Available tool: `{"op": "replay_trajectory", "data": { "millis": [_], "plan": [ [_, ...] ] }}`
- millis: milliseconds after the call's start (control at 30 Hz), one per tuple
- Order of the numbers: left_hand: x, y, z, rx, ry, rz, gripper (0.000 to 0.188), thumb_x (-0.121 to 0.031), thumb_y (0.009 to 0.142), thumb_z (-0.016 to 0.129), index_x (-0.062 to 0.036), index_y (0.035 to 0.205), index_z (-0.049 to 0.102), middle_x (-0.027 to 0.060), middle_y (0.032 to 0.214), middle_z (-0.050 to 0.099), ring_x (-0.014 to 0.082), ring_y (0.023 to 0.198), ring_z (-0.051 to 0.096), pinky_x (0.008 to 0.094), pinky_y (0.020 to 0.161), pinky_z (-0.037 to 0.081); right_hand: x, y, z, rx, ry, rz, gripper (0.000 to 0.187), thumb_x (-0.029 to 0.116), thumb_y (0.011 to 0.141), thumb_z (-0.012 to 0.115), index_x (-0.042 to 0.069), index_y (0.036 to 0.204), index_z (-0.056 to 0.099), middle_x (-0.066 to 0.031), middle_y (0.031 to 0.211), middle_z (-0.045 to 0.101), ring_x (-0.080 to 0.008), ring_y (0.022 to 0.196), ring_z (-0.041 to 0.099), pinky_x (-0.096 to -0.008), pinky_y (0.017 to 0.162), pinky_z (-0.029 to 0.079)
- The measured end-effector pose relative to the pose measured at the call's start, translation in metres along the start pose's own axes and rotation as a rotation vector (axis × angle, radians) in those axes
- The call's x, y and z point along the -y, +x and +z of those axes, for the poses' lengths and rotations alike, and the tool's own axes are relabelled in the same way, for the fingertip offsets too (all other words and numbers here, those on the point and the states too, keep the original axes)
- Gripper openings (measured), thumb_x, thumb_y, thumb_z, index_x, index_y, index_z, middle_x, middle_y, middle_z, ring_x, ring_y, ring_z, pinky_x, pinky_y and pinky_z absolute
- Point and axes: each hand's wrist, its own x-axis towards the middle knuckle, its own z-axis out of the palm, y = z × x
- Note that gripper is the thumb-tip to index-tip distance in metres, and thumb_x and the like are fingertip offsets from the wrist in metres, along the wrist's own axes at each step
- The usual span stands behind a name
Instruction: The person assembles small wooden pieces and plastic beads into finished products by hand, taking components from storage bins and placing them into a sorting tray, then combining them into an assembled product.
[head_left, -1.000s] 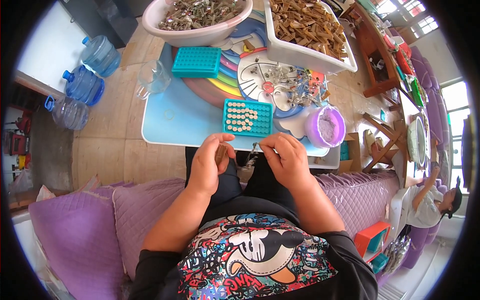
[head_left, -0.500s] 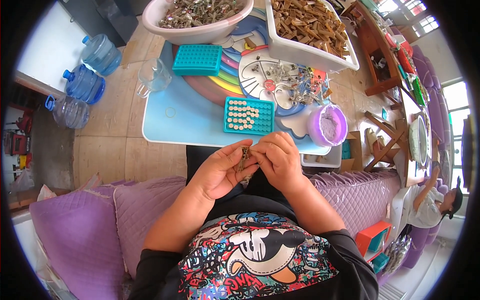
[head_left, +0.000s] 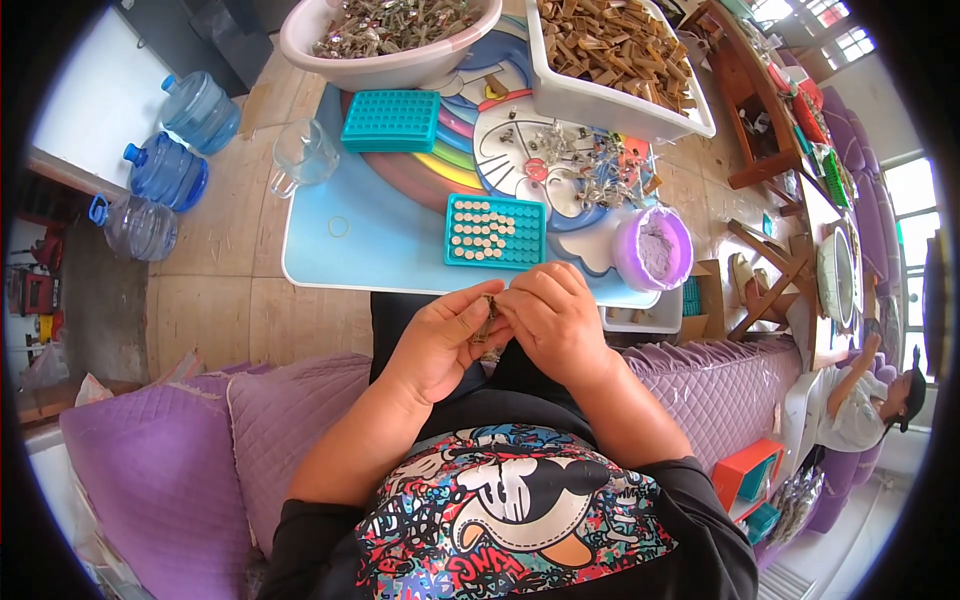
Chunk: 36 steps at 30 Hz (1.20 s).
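Over my lap, just off the table's front edge, both hands meet at a small bundle of thin brass-coloured metal pieces (head_left: 487,325). My left hand (head_left: 440,340) is closed round the bundle, thumb on top. The fingertips of my right hand (head_left: 550,315) pinch at its upper end; what exactly lies between them is hidden. Straight ahead of my hands on the table sits a teal tray (head_left: 532,252) with rows of small round pockets. Pale round discs (head_left: 482,228) fill many pockets on its left side.
The blue cartoon table (head_left: 330,255) carries stacked teal trays (head_left: 390,120), a glass mug (head_left: 305,155), a purple tub (head_left: 678,250), loose small metal parts (head_left: 600,175), a pink basin (head_left: 400,68) of metal parts and a white bin (head_left: 620,112) of brown pieces. Another person (head_left: 855,410) sits far right.
My fingers have shifted slightly at the bundle, and less of the metal pieces shows between my hands. The things on the table stay as they were.
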Motion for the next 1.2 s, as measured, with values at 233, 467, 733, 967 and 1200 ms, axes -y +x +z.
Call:
{"op": "replay_trajectory", "data": {
  "millis": [233, 467, 733, 967, 1200],
  "plan": [
    [0.002, -0.001, 0.010, -0.072, 0.167, 0.099, 0.035, -0.021, 0.092, 0.053, 0.0008, 0.120, 0.051, 0.0101, 0.104, 0.060, 0.0165, 0.093, 0.061, 0.0289, 0.084, 0.051, -0.002, -0.003, 0.005, -0.060, 0.091, 0.081, 0.015, 0.003, 0.068, 0.066, 0.005, 0.081, 0.059, -0.0068, 0.080, 0.058, -0.0255, 0.072, 0.055, -0.0359, 0.066, 0.044],
    [0.002, 0.006, -0.004, -0.056, 0.063, 0.175, 0.024, -0.017, 0.094, 0.049, -0.0004, 0.110, 0.052, 0.0119, 0.102, 0.060, 0.0171, 0.090, 0.061, 0.0297, 0.080, 0.051, 0.004, -0.007, 0.009, -0.055, 0.138, 0.134, 0.019, 0.008, 0.069, 0.069, 0.006, 0.083, 0.057, -0.0070, 0.082, 0.058, -0.0258, 0.074, 0.055, -0.0346, 0.067, 0.042],
    [-0.001, 0.005, 0.006, -0.173, 0.034, 0.256, 0.020, -0.013, 0.092, 0.052, -0.0038, 0.109, 0.047, 0.0121, 0.105, 0.059, 0.0210, 0.098, 0.059, 0.0318, 0.084, 0.049, 0.016, -0.014, 0.018, -0.032, 0.127, 0.153, 0.040, 0.017, 0.060, 0.077, 0.008, 0.090, 0.052, -0.0076, 0.092, 0.056, -0.0277, 0.084, 0.053, -0.0357, 0.073, 0.040],
    [-0.002, 0.006, 0.012, -0.192, 0.196, 0.467, 0.021, -0.009, 0.093, 0.049, -0.0030, 0.112, 0.044, 0.0122, 0.107, 0.057, 0.0221, 0.102, 0.057, 0.0331, 0.091, 0.044, 0.022, -0.019, 0.033, -0.067, 0.521, 0.420, 0.061, 0.006, 0.066, 0.075, 0.003, 0.118, 0.043, -0.0100, 0.104, 0.053, -0.0250, 0.096, 0.053, -0.0353, 0.085, 0.042],
    [-0.007, 0.004, 0.012, -0.141, 0.358, 0.538, 0.022, -0.008, 0.093, 0.048, -0.0016, 0.113, 0.044, 0.0124, 0.106, 0.057, 0.0222, 0.102, 0.057, 0.0316, 0.092, 0.043, 0.016, -0.021, 0.042, -0.056, 1.192, 0.817, 0.050, -0.008, 0.081, 0.058, 0.006, 0.125, 0.039, -0.0043, 0.104, 0.052, -0.0123, 0.087, 0.054, -0.0236, 0.078, 0.045]
  ]
}}
